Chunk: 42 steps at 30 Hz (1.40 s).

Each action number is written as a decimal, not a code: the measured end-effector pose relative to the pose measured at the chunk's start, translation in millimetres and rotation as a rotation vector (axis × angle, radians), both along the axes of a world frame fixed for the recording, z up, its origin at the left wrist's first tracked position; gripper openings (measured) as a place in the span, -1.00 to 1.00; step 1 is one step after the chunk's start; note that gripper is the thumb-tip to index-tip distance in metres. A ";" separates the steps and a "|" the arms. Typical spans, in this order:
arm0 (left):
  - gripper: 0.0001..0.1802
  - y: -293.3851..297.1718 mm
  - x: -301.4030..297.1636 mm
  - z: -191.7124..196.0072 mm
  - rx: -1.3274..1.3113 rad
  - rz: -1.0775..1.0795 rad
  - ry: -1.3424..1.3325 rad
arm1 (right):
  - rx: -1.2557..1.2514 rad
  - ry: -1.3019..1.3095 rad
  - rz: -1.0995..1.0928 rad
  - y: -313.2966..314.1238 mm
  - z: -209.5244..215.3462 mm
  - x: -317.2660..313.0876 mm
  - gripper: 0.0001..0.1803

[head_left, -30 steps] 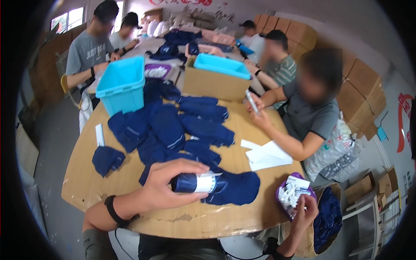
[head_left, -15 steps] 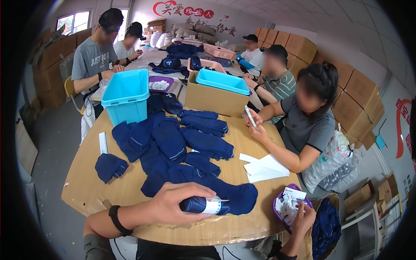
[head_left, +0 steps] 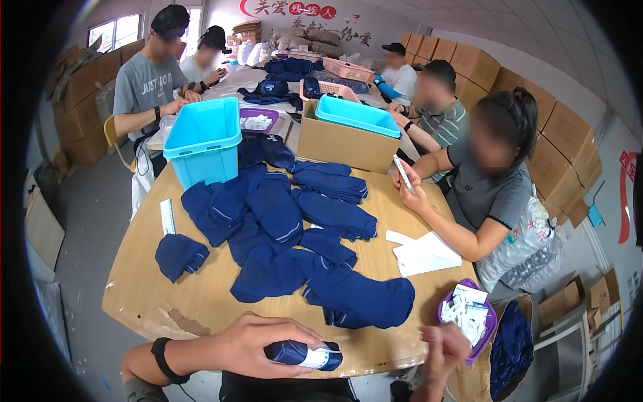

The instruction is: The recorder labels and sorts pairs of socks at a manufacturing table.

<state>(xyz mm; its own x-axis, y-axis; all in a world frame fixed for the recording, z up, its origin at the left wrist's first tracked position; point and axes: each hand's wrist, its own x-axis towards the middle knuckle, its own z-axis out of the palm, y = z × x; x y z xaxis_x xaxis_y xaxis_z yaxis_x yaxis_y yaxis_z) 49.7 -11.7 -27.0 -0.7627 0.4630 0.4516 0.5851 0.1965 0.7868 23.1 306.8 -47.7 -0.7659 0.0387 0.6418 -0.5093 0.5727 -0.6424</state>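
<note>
My left hand (head_left: 258, 342) grips a folded bundle of navy socks (head_left: 284, 351) with a white paper band (head_left: 315, 357) round it, at the table's near edge. To the right, my right hand (head_left: 443, 348) is held up with its fingers curled together. Whether a small thing sits in that pinch cannot be made out. Just beyond it stands a purple basket (head_left: 493, 328) of small white tags (head_left: 462, 321). Navy socks (head_left: 274, 208) lie heaped and flat across the table, one long sock (head_left: 375, 298) closest to my hands. A folded sock bundle (head_left: 179, 256) rests at the left beside a white paper strip (head_left: 167, 218).
A blue bin (head_left: 203, 144) stands behind the socks, with a cardboard box (head_left: 345, 149) holding another blue bin to its right. White paper sheets (head_left: 426, 254) lie near a co-worker (head_left: 489, 181) at the right. Below the table's right edge is an open carton (head_left: 512, 348) of navy items.
My right hand has come up out of the purple basket and moved left, toward the table edge. My left hand, still round the sock bundle, sits slightly lower in the picture.
</note>
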 end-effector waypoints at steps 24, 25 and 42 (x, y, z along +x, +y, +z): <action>-0.54 -35.5 54.0 -75.0 0.519 0.298 -0.592 | -0.295 -0.658 0.688 -144.1 -43.2 11.3 -0.80; -0.54 -35.8 55.0 -75.4 0.548 0.312 -0.584 | -0.325 -0.719 0.715 -146.9 -45.1 12.9 -0.77; -0.56 -33.5 49.3 -76.1 0.628 0.395 -0.635 | -0.519 -0.859 0.764 -171.6 -72.4 4.7 -0.61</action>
